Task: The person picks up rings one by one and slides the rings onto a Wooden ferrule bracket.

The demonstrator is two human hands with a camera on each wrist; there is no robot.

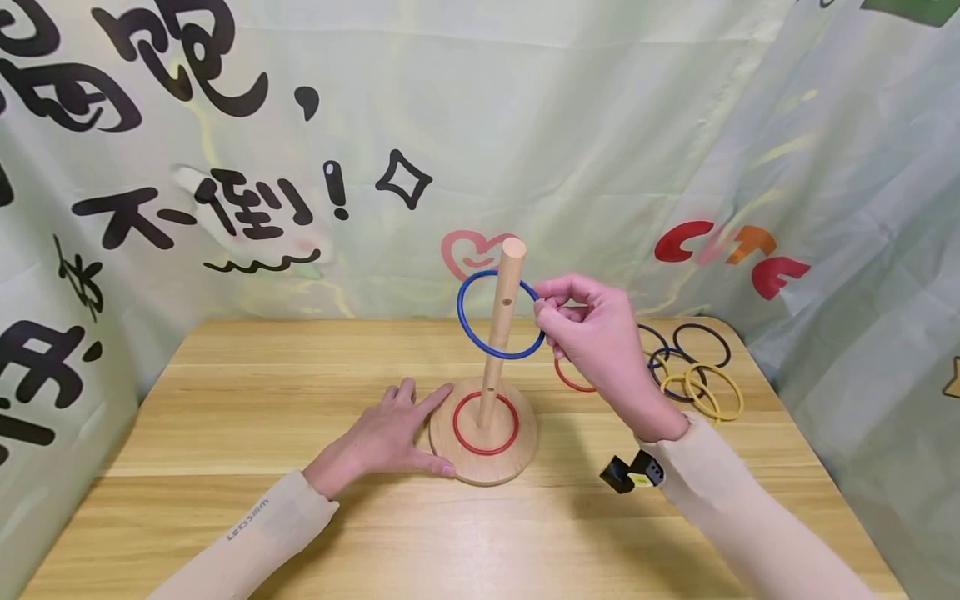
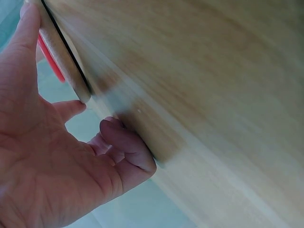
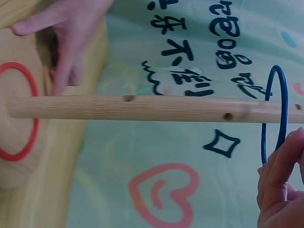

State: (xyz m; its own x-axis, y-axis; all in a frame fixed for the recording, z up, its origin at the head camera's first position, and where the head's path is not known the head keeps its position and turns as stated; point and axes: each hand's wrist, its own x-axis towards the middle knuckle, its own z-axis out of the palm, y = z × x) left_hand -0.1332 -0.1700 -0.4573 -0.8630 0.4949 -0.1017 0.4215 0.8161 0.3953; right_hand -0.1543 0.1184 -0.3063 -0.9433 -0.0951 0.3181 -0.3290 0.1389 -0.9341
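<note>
In the head view, my right hand point(image 1: 600, 325) pinches the right side of a blue ring point(image 1: 462, 317) between thumb and fingers. The ring encircles the upper part of an upright wooden post point(image 1: 504, 308), below its top end; in the right wrist view the blue ring point(image 3: 284, 95) also loops around the post point(image 3: 175, 108). A red ring point(image 1: 491, 452) lies around the post's foot on the round wooden base point(image 1: 483, 475). My left hand point(image 1: 382, 433) has thumb and index finger spread against the base's left edge, while its other fingers rest bent on the table in the left wrist view.
Several yellow rings point(image 1: 738, 396) and dark blue rings point(image 1: 701, 326) lie overlapping at the table's back right. Another red ring point(image 1: 573, 386) is partly hidden behind my right hand. A printed curtain point(image 1: 585, 125) hangs behind the wooden table point(image 1: 247, 400) and along its sides.
</note>
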